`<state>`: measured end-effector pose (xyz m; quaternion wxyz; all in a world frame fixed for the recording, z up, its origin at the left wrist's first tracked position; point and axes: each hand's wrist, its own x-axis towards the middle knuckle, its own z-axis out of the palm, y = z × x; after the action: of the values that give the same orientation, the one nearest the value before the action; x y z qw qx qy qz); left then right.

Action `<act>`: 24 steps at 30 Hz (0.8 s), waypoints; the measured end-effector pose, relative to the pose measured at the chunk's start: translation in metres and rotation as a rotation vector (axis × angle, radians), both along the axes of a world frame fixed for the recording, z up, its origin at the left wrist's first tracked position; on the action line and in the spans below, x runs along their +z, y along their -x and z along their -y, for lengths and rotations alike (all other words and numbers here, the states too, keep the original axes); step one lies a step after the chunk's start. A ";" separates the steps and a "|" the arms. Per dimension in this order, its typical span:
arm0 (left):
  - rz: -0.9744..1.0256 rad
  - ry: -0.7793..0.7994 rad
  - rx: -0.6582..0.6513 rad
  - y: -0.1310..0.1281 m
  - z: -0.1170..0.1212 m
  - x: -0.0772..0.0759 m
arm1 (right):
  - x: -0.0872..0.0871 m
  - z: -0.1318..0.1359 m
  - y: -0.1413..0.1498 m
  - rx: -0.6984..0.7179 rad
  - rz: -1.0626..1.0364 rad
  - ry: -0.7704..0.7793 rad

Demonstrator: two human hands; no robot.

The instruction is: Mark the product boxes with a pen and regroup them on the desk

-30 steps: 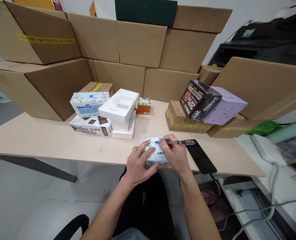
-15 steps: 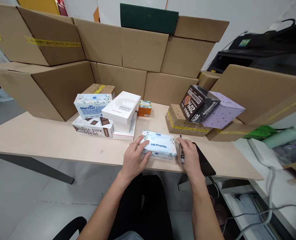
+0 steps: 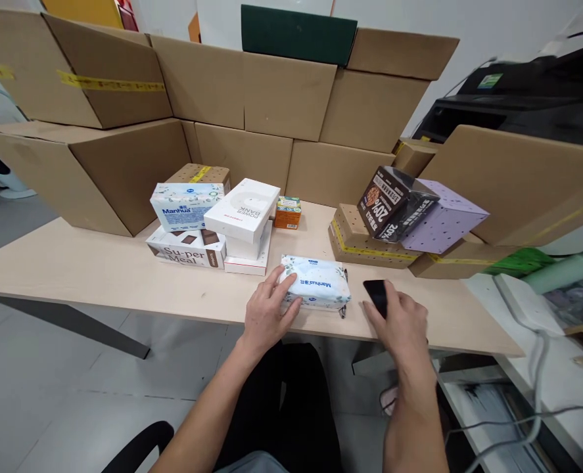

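Walling the back and sides, cardboard boxes [image 3: 291,85]: brown, standing around the working space.
Table [image 3: 98,276]: pale wood; its front edge runs just below both hands' work.
Right-hand stack: dark "20%" carton [image 3: 387,203], tilted over spotted kraft boxes [image 3: 370,255], beside a lilac box [image 3: 446,220].
Left-hand stack: POWER BANK box [image 3: 244,209] on white boxes; beside it, another Manhua pack [image 3: 187,207] sits on a Su-per Meal box [image 3: 187,251].
Right hand [image 3: 405,328]: over the phone, thumb and fingers apart; I can't tell whether it grips.
Left hand [image 3: 265,314]: loosely grasping the near tissue pack's left end, fingers on top, thumb at the front.
Manhua tissue pack [image 3: 315,282]: flat near the front edge, long axis side to side; left hand touching, right hand apart across bare wood.
Black phone [image 3: 376,295]: one end showing, the rest covered by the right hand.
Orange carton [image 3: 288,217]: farther back, beside the white boxes.
Pen [image 3: 343,311]: just beside the pack's right end, partly hidden, between pack and right hand.
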<state>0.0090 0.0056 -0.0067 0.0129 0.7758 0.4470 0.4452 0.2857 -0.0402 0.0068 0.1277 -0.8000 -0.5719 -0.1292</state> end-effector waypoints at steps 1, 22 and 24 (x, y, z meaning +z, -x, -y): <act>0.022 0.002 0.007 0.000 0.001 0.000 | -0.002 0.010 -0.009 -0.088 -0.033 0.041; 0.490 0.251 -0.544 -0.032 0.068 0.000 | -0.001 0.080 0.028 -0.102 -0.820 -0.330; 0.611 0.545 -0.607 -0.043 0.074 0.004 | 0.001 0.082 0.052 -0.027 -0.847 -0.463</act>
<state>0.0516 -0.0679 -0.0028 0.4737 0.6736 0.2770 0.4952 0.2333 -0.1225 0.0076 0.5223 -0.7401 -0.4154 0.0825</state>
